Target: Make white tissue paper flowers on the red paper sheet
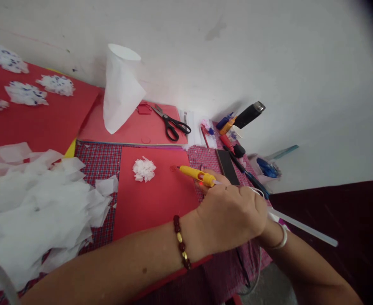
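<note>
A yellow glue gun [196,173] points left, its dark nozzle over a small reddish glue patch on a red sheet [148,199]. My left hand [231,212], with a beaded bracelet, reaches across and closes around the translucent glue stick [307,231] behind the gun. Beneath it, my right hand [218,176] is mostly hidden; the few fingers that show wrap the gun near a red light. Left of the nozzle, a white ruffled paper flower [144,169] lies on the sheet.
Loose white paper squares [37,207] pile up at left. Several purple-speckled flowers [26,93] lie on a red board behind them. A white paper cone [119,89] stands near black-handled scissors [172,123]. A dark phone-like slab [227,166] and tools lie by the wall [269,84].
</note>
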Demonstrator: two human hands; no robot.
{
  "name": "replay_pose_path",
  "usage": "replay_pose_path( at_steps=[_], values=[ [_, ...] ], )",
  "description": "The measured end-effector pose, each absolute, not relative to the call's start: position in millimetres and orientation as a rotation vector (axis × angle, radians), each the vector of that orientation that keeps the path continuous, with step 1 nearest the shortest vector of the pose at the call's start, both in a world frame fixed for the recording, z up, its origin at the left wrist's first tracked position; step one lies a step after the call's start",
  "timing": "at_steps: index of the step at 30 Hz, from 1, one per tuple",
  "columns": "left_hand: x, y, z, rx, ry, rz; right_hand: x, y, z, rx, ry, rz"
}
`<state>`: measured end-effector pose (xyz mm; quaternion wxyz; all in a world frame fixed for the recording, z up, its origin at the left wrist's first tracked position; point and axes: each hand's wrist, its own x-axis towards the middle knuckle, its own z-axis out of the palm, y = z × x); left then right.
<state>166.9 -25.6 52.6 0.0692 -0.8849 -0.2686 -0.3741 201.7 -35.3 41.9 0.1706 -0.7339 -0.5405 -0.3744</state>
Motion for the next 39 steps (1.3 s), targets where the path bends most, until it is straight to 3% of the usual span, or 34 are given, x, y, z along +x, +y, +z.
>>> replay_pose_path(
  at_steps=[8, 10, 14, 16, 23, 39],
  values=[
    [169.7, -21.5, 42.2, -2.610, -0.876, -1.248, 211.2, -33.1, 40.0, -2.165, -1.373, -0.716],
    [170.1, -20.2, 39.3, -2.611, -0.795, -1.332, 236.6, -26.4, 32.4, -2.069, -1.529, -0.458],
    [175.6, -23.1, 22.1, -2.604, -0.305, -1.539, 287.8, 5.3, 20.6, -1.741, -2.175, 0.411],
    [179.1, -26.7, 6.9, -2.659, -0.123, -1.543, 300.4, 21.3, 17.8, -1.673, -2.244, 0.537],
    [180.6, -31.8, -33.5, -2.990, -0.187, -1.228, 306.9, 28.9, 13.8, -1.616, -2.272, 0.593],
    [186.2, -28.4, -42.7, -3.059, -0.339, -1.181, 299.6, 26.7, 15.1, -1.595, -2.233, 0.724]
  ],
)
